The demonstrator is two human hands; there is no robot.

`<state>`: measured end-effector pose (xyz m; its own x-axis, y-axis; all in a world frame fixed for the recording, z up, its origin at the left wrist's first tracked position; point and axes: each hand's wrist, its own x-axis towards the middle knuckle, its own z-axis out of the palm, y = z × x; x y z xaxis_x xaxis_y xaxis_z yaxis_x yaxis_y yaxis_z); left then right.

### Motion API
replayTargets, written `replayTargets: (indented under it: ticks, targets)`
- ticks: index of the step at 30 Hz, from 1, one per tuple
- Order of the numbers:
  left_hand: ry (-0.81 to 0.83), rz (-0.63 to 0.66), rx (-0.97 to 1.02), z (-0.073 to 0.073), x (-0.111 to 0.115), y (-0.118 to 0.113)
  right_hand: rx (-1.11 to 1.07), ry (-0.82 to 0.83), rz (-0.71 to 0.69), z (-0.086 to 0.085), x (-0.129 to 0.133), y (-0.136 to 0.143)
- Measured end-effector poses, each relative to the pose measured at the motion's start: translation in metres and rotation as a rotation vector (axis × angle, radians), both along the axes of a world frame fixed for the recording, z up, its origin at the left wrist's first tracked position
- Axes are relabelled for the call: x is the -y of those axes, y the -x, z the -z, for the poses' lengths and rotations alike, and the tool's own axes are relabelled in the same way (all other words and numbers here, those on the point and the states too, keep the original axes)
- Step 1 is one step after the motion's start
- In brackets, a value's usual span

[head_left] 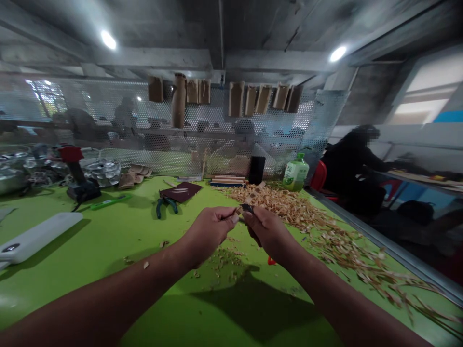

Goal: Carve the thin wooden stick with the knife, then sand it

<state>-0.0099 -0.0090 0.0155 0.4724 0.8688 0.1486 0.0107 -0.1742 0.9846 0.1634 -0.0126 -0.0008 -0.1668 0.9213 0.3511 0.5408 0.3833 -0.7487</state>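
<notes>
Both hands meet in the middle of the view, above the green table (152, 255). My left hand (213, 229) is closed, its thumb and fingers pinching a small piece of wood (238, 211). Against that piece, my right hand (265, 231) is closed around a small dark tool (247, 208), whose shape is mostly hidden by the fingers. Below the hands lie small wood crumbs (227, 260). Just behind them spreads a heap of pale wood shavings (289, 205). A red object (271, 260) shows partly beside my right wrist.
Pliers (167, 206) and a dark brown sheet (184, 191) lie left of centre. Further left are a cordless drill (77, 176), a green knife (110, 202) and a white device (43, 236). A green bottle (295, 172) and black phone (256, 169) stand behind; a person (354, 164) sits right.
</notes>
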Motion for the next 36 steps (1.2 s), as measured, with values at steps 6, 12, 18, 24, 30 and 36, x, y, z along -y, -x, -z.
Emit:
replayTargets:
  ticks: [6, 12, 18, 24, 30, 36]
  targets:
    - [0.124, 0.028, 0.087, -0.005, -0.002, 0.001, -0.09, -0.045, 0.047, -0.002, -0.004, -0.006]
    - [0.028, -0.037, 0.08, -0.002, -0.005, 0.001, 0.22, -0.395, 0.194, -0.003, -0.001, -0.011]
    - [-0.063, -0.105, 0.14, 0.002, -0.007, -0.003, 0.432, -0.468, 0.301, -0.007, 0.007, -0.003]
    - [-0.088, -0.079, 0.147, 0.007, -0.009, -0.004, 0.55, -0.481, 0.305, -0.009, 0.009, -0.001]
    - [-0.11, -0.068, 0.109, 0.005, -0.007, -0.005, 0.546, -0.442, 0.295, -0.01, 0.011, 0.0]
    - [-0.103, -0.075, 0.105, 0.004, -0.006, -0.005, 0.525, -0.448, 0.285, -0.008, 0.01, -0.001]
